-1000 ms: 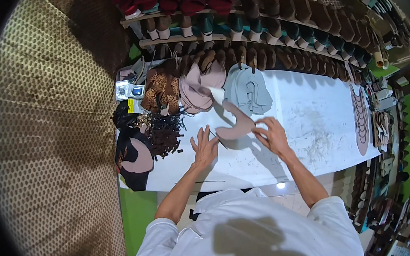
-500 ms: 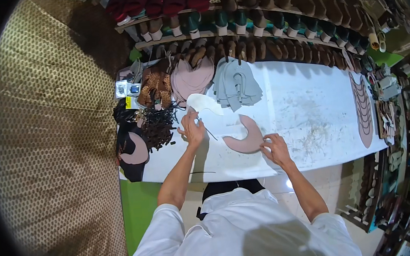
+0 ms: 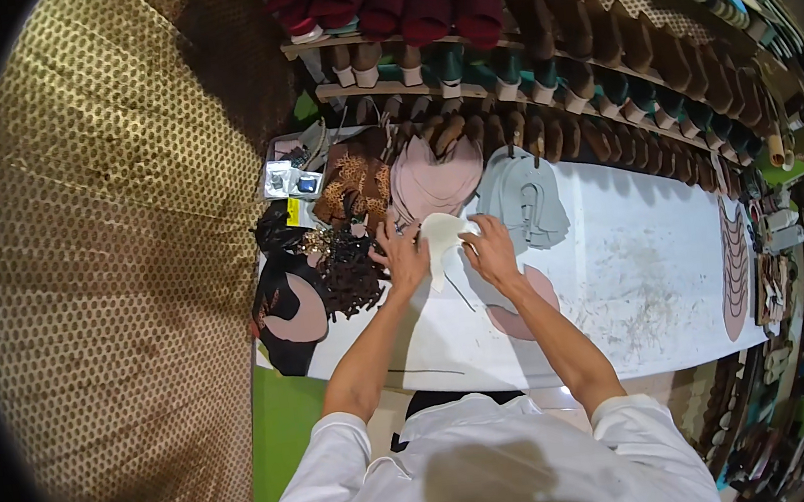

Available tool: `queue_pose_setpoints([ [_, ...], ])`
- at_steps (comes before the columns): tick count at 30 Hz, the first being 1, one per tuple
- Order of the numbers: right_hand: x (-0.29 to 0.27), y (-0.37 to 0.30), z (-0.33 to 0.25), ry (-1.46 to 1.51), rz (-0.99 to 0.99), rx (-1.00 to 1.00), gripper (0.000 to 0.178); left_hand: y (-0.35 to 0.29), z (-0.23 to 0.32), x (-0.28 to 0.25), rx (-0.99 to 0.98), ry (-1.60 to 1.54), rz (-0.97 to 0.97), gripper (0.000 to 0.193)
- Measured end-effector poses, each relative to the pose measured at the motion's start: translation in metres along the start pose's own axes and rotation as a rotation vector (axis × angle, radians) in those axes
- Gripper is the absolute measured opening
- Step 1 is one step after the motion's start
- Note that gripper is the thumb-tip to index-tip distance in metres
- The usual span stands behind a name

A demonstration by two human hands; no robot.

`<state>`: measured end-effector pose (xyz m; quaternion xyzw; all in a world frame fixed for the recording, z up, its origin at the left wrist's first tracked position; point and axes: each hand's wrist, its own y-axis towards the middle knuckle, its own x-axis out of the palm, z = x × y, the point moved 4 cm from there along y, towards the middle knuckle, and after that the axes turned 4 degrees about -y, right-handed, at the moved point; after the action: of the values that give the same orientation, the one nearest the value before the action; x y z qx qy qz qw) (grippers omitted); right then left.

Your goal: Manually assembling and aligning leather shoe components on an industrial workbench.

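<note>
A cream-white, shoe-upper-shaped cut piece [image 3: 441,234] is held up between my two hands over the table. Fingers of my left hand [image 3: 405,257] are closed at its left edge, and my right hand [image 3: 491,249] pinches its right edge. Below my right forearm lies a crescent-shaped pink piece [image 3: 511,322], partly hidden by the arm. A thin dark strip [image 3: 460,290] rests on the table under the white piece, and another thin dark strip [image 3: 425,373] lies near the front edge. Left of my left hand is a heap of small dark brown strips [image 3: 351,274].
Behind my hands are stacks of pink pieces [image 3: 433,177] and grey pieces [image 3: 522,197], with leopard-print pieces [image 3: 351,180] left of them. A pink crescent on black material [image 3: 302,312] lies far left. Overlapping pink pieces [image 3: 734,265] line the table's right end. Shoe racks [image 3: 502,84] rise behind.
My right hand has left the pink crescent and moved up and left to the white piece. The white piece, flat on the table before, is now lifted between both hands. The view has shifted.
</note>
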<state>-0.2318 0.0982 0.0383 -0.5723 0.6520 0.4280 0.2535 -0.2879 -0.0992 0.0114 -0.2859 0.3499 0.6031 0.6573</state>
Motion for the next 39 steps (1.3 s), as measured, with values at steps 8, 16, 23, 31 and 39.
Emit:
queue_pose_setpoints([
  [8, 0.051, 0.075, -0.008, -0.257, 0.004, -0.081, 0.016, 0.036, -0.01, 0.023, 0.171, -0.014, -0.027, 0.035],
  [16, -0.008, 0.093, -0.019, -0.044, -0.272, -0.067, 0.02, 0.06, 0.002, -0.02, 0.161, -0.147, -0.248, 0.019],
  [23, -0.104, 0.16, -0.048, -0.051, 0.04, -0.093, 0.019, 0.123, 0.089, -0.098, 0.396, -0.275, -0.096, 0.015],
  [31, -0.037, 0.113, -0.019, -0.202, 0.016, -0.133, 0.019, 0.094, 0.037, -0.052, 0.395, -0.189, -0.066, 0.024],
  [39, 0.043, 0.036, -0.024, -0.172, -0.175, 0.405, 0.031, 0.035, -0.039, -0.011, 0.168, -0.054, -0.158, 0.048],
])
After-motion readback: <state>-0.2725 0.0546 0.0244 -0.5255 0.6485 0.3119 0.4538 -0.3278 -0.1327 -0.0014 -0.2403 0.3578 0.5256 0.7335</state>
